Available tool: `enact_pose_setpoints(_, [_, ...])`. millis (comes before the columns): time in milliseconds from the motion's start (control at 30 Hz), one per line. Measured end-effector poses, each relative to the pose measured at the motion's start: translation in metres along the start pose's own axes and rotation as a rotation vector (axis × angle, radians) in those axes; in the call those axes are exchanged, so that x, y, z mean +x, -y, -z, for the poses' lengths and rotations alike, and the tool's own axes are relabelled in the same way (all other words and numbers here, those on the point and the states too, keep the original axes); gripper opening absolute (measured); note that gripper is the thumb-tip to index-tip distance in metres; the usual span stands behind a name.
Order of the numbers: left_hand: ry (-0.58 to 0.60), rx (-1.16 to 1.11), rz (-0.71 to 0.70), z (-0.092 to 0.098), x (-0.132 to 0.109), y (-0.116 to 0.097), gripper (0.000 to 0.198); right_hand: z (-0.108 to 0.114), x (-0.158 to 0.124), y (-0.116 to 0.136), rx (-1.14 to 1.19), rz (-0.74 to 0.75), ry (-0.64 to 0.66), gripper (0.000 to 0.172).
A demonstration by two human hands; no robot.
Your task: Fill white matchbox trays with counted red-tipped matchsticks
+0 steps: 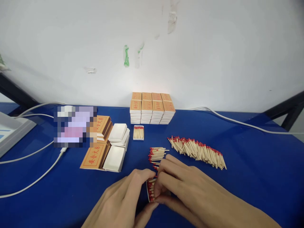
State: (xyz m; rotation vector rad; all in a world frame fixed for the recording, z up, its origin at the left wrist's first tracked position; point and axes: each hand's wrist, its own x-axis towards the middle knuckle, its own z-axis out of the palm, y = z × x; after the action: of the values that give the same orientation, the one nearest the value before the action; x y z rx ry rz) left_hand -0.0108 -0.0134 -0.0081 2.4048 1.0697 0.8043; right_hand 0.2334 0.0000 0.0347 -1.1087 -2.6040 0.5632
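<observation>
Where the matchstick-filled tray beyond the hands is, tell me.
In the head view, the tray sits slightly left of centre, just in front of the stacked matchboxes.

This looked like an indoor workstation, though whether workshop or home was unclear: a blue desk [249, 177] stood against a white wall [213, 63] scarred with tape scraps [172, 22], bearing stacked matchboxes [152, 109], heaped loose matches [199, 151] and white cables [239, 121].

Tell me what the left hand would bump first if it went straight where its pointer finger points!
Probably the right hand, just ahead of the left hand, though depth is unclear.
</observation>
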Motion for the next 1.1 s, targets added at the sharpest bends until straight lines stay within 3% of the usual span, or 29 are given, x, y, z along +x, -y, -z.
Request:
enact_pose_setpoints(267, [-0.009,-0.020,0.021,-0.003,-0.001,0.001,0.038,0.012,-0.003,-0.001,0.058,-0.008,-0.013,0.010])
enact_pose_setpoints(500, [0.044,0.017,0.039,-0.003,-0.006,0.006,0.050,0.004,-0.004,-0.019,-0.095,-0.128,-0.282,0.010])
enact_pose_setpoints(700, [0.052,-0.020,0.039,-0.003,-0.003,0.003,0.042,-0.001,-0.006,-0.025,-0.117,-0.167,-0.190,0.002])
enact_pose_setpoints(933, [0.033,-0.027,0.026,-0.002,0.000,-0.001,0.039,-0.001,-0.007,-0.026,-0.049,-0.165,-0.130,0.009])
enact_pose_setpoints(1100, [0.042,-0.025,0.021,-0.002,0.000,-0.001,0.040,-0.004,-0.008,-0.030,-0.143,-0.101,-0.124,0.014])
